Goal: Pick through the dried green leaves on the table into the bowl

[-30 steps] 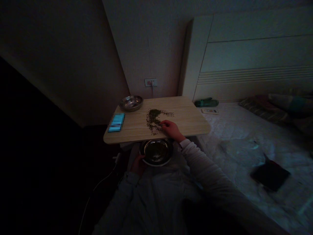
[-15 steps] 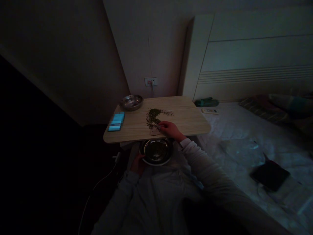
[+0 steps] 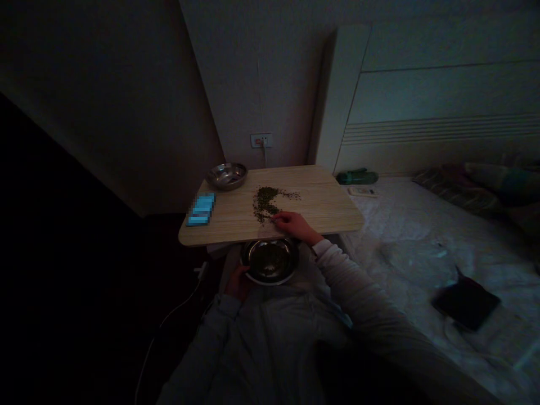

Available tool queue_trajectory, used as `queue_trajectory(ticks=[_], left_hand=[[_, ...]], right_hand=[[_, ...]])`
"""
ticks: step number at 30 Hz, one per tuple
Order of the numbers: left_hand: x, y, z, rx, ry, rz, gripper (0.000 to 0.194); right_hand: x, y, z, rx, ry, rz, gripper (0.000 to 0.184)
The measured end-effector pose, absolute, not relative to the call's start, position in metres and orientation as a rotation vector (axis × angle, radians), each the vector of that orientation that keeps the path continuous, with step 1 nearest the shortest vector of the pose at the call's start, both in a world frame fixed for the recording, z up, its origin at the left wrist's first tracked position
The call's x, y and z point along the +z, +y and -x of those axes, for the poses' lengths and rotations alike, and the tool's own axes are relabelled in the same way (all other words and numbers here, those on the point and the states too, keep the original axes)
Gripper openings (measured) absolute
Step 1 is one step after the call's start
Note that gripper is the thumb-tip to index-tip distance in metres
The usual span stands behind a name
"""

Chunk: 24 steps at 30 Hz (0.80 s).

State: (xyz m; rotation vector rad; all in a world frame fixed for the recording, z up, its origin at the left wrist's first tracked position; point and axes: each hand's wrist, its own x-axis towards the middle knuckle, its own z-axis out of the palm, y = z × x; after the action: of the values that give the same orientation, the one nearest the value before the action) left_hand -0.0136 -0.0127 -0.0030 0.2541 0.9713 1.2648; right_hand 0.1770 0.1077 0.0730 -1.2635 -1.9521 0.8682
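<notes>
Small green grains (image 3: 266, 201), perhaps mung beans, lie scattered in a curved patch on the wooden tabletop (image 3: 320, 191). At the near edge of that patch is my right hand (image 3: 292, 223), its fingers pinched together low over the wood. Whatever is between those fingertips is too small and dark to name. My left hand (image 3: 238, 283) grips the left rim of a metal bowl (image 3: 274, 277) on my lap, just under the table's front edge. Some dark grains show in the bottom of this bowl.
A second metal bowl (image 3: 226, 176) stands at the table's back left, with a lit phone (image 3: 201, 209) in front of it. On the bed to the right lie a green bottle (image 3: 358, 176), a remote (image 3: 363, 192) and a black flat object (image 3: 466, 301). A white cable (image 3: 169, 316) hangs at the left.
The few grains near the table's front edge, above the lap bowl, are gone from the wood. My right hand has shifted very slightly; my left hand keeps its place on the bowl.
</notes>
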Motion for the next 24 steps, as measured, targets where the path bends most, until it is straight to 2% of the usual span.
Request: queue_trajectory(ticks=[10, 16, 24], left_hand=[[0.003, -0.014, 0.013, 1.263, 1.049, -0.189, 0.034], [0.007, -0.015, 0.012, 1.254, 1.081, -0.164, 0.026], [-0.002, -0.013, 0.012, 1.256, 1.045, -0.178, 0.029]], right_hand=[[0.068, 0.112, -0.183, 1.065, -1.798, 1.110, 0.026], [0.068, 0.129, -0.213, 0.988, -1.544, 1.190, 0.030], [0.077, 0.123, -0.221, 0.949, -1.826, 1.180, 0.023]])
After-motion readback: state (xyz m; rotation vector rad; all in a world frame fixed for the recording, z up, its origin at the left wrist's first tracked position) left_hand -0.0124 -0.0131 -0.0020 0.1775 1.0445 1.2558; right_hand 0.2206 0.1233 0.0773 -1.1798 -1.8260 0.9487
